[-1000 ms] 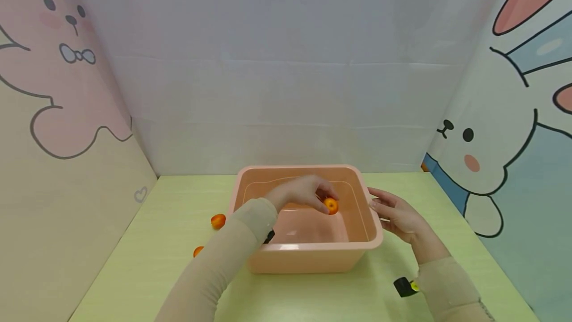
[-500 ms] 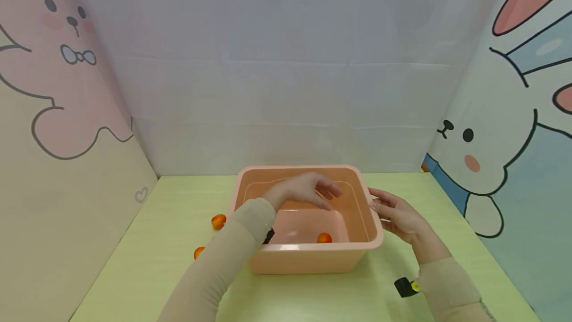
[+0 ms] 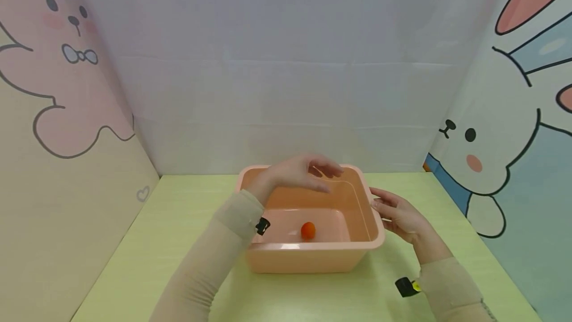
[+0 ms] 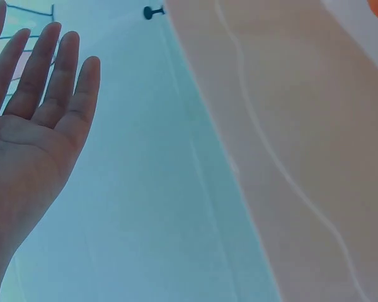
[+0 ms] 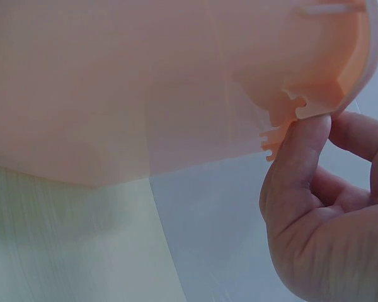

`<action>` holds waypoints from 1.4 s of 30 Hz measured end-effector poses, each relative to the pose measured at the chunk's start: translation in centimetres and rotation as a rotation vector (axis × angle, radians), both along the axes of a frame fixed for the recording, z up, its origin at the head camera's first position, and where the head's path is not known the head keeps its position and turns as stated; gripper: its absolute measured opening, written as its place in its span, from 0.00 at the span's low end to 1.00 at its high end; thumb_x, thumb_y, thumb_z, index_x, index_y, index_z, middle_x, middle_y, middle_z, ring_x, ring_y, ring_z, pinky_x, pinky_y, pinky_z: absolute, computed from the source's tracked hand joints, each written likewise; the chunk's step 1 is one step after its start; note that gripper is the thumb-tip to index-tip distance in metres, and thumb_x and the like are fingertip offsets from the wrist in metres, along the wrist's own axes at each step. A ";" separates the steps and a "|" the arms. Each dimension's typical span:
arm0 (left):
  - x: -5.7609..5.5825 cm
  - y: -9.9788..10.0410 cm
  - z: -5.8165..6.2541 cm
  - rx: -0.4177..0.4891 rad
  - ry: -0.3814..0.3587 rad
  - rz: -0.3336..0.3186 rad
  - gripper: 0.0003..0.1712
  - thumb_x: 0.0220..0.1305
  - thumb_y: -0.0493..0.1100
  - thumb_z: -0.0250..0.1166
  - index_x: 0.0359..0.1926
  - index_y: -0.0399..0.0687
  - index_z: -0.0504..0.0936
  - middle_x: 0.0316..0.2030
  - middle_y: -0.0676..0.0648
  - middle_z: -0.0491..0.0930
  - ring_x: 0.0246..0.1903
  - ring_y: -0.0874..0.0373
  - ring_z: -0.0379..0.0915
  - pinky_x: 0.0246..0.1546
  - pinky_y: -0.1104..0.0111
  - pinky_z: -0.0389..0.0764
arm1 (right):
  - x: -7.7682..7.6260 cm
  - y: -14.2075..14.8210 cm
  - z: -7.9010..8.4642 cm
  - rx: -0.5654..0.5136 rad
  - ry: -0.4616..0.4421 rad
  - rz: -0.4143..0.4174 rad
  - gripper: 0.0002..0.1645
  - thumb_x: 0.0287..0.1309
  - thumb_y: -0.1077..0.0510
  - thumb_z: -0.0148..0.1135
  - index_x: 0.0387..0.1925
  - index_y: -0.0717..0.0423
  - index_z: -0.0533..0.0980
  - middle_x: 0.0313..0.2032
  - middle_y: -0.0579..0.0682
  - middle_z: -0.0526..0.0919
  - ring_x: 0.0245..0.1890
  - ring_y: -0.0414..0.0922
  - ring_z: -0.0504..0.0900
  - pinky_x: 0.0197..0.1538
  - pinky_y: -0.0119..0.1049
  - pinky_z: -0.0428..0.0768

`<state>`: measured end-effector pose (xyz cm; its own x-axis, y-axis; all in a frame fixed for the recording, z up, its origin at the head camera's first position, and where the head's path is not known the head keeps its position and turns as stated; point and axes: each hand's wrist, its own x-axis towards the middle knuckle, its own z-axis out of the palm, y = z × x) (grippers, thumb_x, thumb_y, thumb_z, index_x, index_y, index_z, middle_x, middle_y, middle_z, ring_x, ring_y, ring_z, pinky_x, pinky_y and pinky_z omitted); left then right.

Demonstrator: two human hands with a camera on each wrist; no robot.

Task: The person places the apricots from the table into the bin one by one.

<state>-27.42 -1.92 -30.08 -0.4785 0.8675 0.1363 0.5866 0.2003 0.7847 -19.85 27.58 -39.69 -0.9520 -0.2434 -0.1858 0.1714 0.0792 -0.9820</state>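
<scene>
I have the left grip (image 3: 298,173), a bare hand, over the far half of the peach-coloured tub (image 3: 313,246); its fingers reach toward the right, loosely spread and slightly bent, the thumb well apart from them, and it has hold of nothing; my left wrist view shows the palm open with the fingers extended. Below it and nearer to me, the round orange-red fruit (image 3: 308,231) lies on the tub's floor, close to the near wall and a little right of the middle; I see the hand and the fruit well apart.

My right grip (image 3: 397,215) is at the tub's right side; its thumb and index finger touch just under the rim, by a small moulded bracket (image 5: 296,104), with the other fingers bent behind; I cannot tell whether they pinch the rim or only rest there.

The tub stands upright on the pale green tabletop (image 3: 187,202), near a white cloth wall (image 3: 286,73) on the far side; a pink cartoon animal (image 3: 85,108) decorates the left panel, a white rabbit (image 3: 496,148) the right; I see a black device (image 3: 405,287) beside the right sleeve (image 3: 449,284).
</scene>
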 end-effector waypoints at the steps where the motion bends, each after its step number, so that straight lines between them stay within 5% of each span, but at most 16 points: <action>1: 0.1 -0.3 0.4 0.007 0.013 0.010 0.30 0.60 0.39 0.72 0.63 0.42 0.77 0.57 0.47 0.79 0.55 0.59 0.73 0.61 0.62 0.72 | 0.0 0.0 0.0 0.000 0.002 0.001 0.41 0.74 0.54 0.53 0.77 0.63 0.47 0.44 0.46 0.79 0.42 0.39 0.82 0.43 0.32 0.84; 11: 1.2 -3.8 3.5 0.073 0.131 0.172 0.31 0.60 0.46 0.72 0.65 0.52 0.77 0.56 0.57 0.79 0.58 0.62 0.71 0.62 0.58 0.70 | 0.0 0.0 -0.1 0.019 0.010 -0.013 0.41 0.73 0.54 0.54 0.77 0.62 0.48 0.44 0.46 0.78 0.41 0.39 0.82 0.41 0.31 0.83; 23: 2.0 -8.3 4.8 0.234 0.328 0.223 0.31 0.57 0.37 0.74 0.62 0.44 0.78 0.54 0.49 0.81 0.55 0.56 0.75 0.62 0.60 0.71 | -0.1 -0.1 -0.1 0.011 -0.002 -0.011 0.41 0.73 0.54 0.54 0.77 0.61 0.48 0.45 0.45 0.79 0.42 0.39 0.82 0.42 0.32 0.83; 32: 2.9 -11.5 4.2 0.313 0.339 0.266 0.31 0.55 0.32 0.74 0.62 0.41 0.78 0.55 0.44 0.81 0.57 0.55 0.74 0.62 0.58 0.71 | 0.0 -0.1 -0.1 0.002 0.003 -0.003 0.41 0.73 0.55 0.54 0.77 0.62 0.47 0.44 0.45 0.79 0.42 0.39 0.82 0.42 0.31 0.83; 42: 4.1 -16.3 1.5 0.280 0.303 0.426 0.31 0.57 0.31 0.72 0.63 0.42 0.77 0.56 0.46 0.80 0.57 0.56 0.74 0.61 0.66 0.71 | 0.0 0.0 -0.1 -0.012 0.009 0.002 0.41 0.73 0.55 0.54 0.77 0.63 0.47 0.44 0.45 0.79 0.41 0.39 0.82 0.41 0.30 0.83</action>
<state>-23.37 -18.23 -28.56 -0.6805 0.5186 0.5176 0.7064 0.2767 0.6515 -19.81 27.54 -39.83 -0.9530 -0.2477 -0.1742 0.1624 0.0675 -0.9844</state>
